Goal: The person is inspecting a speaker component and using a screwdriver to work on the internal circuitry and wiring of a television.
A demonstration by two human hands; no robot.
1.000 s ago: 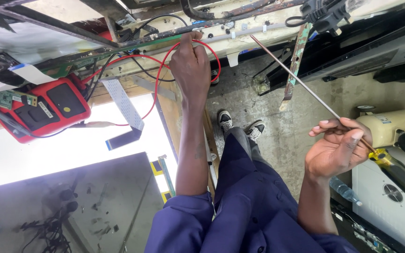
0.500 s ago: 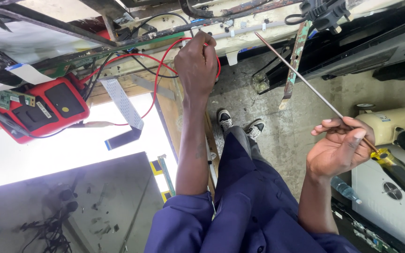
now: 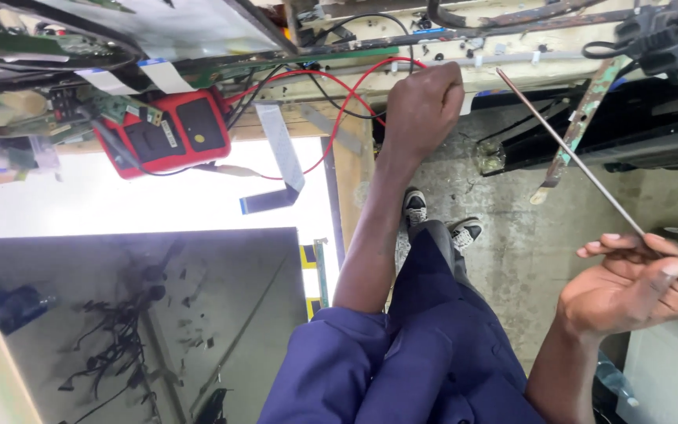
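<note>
At bench edge: left hand fisted around red wire, near red meter. At lower right: right hand pinching long screwdriver, shaft angled up-left, tip free above concrete floor.

Left hand fisted (right hand cupped)

- A red meter with a dark rectangular screen lies at upper left, under the board's edge.
- A large dark panel lies at lower left.
- Below it glows a bright white backlit sheet.
</note>
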